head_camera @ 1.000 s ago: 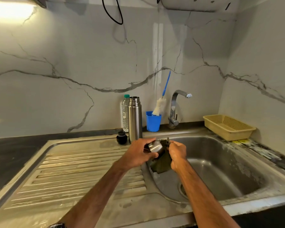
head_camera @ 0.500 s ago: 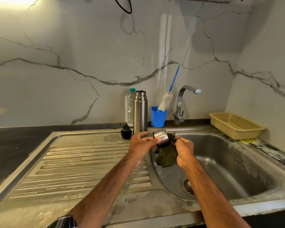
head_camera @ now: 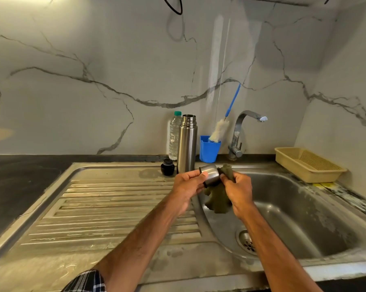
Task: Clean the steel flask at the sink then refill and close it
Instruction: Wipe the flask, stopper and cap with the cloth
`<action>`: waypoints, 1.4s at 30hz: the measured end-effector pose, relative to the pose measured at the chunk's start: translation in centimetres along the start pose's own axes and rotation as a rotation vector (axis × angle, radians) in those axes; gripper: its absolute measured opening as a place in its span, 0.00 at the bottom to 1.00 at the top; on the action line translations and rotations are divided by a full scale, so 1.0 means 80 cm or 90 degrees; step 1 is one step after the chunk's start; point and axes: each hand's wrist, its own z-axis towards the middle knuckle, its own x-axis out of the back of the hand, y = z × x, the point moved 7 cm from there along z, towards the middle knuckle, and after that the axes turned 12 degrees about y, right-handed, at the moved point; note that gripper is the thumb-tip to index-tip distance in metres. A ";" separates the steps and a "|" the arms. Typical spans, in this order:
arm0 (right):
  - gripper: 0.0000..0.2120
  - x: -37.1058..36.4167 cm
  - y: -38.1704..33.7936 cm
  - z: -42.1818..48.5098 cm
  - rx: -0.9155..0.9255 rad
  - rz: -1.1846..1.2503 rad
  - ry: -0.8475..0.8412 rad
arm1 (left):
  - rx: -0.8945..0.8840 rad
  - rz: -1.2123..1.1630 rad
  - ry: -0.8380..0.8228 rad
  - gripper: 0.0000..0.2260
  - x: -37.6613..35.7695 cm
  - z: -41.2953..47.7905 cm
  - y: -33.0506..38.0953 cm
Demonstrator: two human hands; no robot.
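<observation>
The steel flask (head_camera: 187, 144) stands upright and uncapped at the back of the draining board. Its black stopper (head_camera: 167, 167) sits just left of it. My left hand (head_camera: 188, 185) grips the flask's steel cup lid (head_camera: 209, 173), held on its side over the basin's left edge. My right hand (head_camera: 238, 192) presses a dark green cloth (head_camera: 219, 199) against the lid's closed end; the cloth hangs down between my hands.
A clear plastic water bottle (head_camera: 174, 137) stands behind the flask. A blue cup (head_camera: 209, 149) holds a bottle brush (head_camera: 219, 129). The tap (head_camera: 243, 131) is off, spout over the steel basin (head_camera: 300, 209). A beige tray (head_camera: 308, 164) sits at the right; the ribbed draining board (head_camera: 106, 211) lies left.
My hands have turned the lid and shifted the cloth against it, staying over the basin's left edge. The camera has tilted slightly; the flask and stopper have not moved.
</observation>
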 end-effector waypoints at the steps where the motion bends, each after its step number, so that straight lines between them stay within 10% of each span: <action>1: 0.11 0.002 -0.011 -0.005 0.078 -0.057 0.006 | -0.009 0.002 0.015 0.05 0.001 0.000 0.002; 6: 0.23 -0.004 -0.049 -0.033 0.366 -0.167 -0.036 | -0.035 0.041 0.051 0.02 0.006 0.005 0.001; 31: 0.25 0.000 -0.044 -0.030 0.352 -0.209 -0.044 | -0.126 0.096 0.043 0.07 0.000 0.000 0.009; 37: 0.27 -0.017 -0.068 -0.055 0.601 -0.180 -0.121 | -0.244 0.169 -0.004 0.09 -0.002 -0.006 0.031; 42: 0.26 -0.014 -0.065 -0.031 0.488 -0.167 -0.163 | -0.265 0.189 -0.039 0.09 -0.008 -0.012 0.018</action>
